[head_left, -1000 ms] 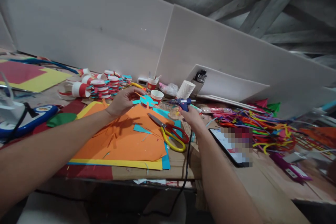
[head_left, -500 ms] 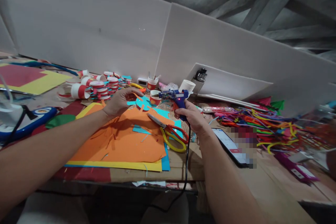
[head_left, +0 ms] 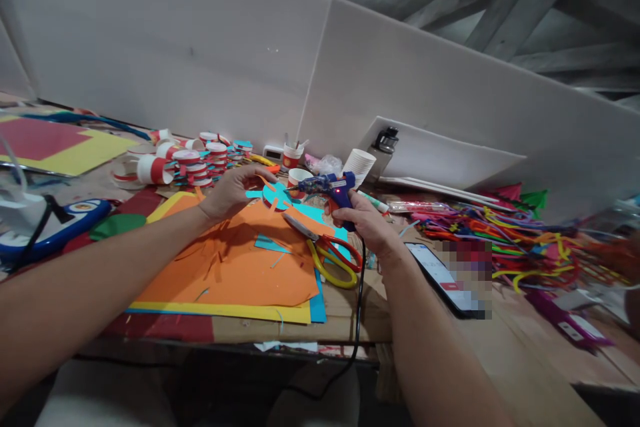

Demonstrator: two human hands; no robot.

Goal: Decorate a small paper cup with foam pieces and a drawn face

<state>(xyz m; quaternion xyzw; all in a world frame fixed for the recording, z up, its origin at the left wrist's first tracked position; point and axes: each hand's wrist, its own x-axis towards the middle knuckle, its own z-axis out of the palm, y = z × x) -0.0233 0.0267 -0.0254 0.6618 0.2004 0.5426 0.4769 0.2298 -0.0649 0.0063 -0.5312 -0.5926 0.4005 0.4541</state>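
Note:
My right hand (head_left: 367, 217) grips a blue hot glue gun (head_left: 341, 190) by its handle; a small red light glows on its body. The nozzle points left, close to a turquoise paper piece (head_left: 277, 196) with orange strips across it. I cannot tell whether the nozzle touches it. My left hand (head_left: 234, 192) pinches an orange paper strip (head_left: 267, 181) at the edge of that piece; the exact hold is partly hidden. Below lie scissors (head_left: 330, 253) with red and yellow handles, on orange paper sheets (head_left: 255, 273).
Several red-and-white paper cup rings (head_left: 187, 167) are grouped at the back left. Stacked white cups (head_left: 359, 165) and a bottle (head_left: 384, 150) stand at the back. A phone (head_left: 440, 280) and colourful pipe cleaners (head_left: 500, 233) lie right. The gun's black cord (head_left: 359, 307) hangs over the table edge.
The glue gun's nozzle has come slightly down and nearer to the turquoise piece. My left hand keeps its hold, and the view has shifted a little.

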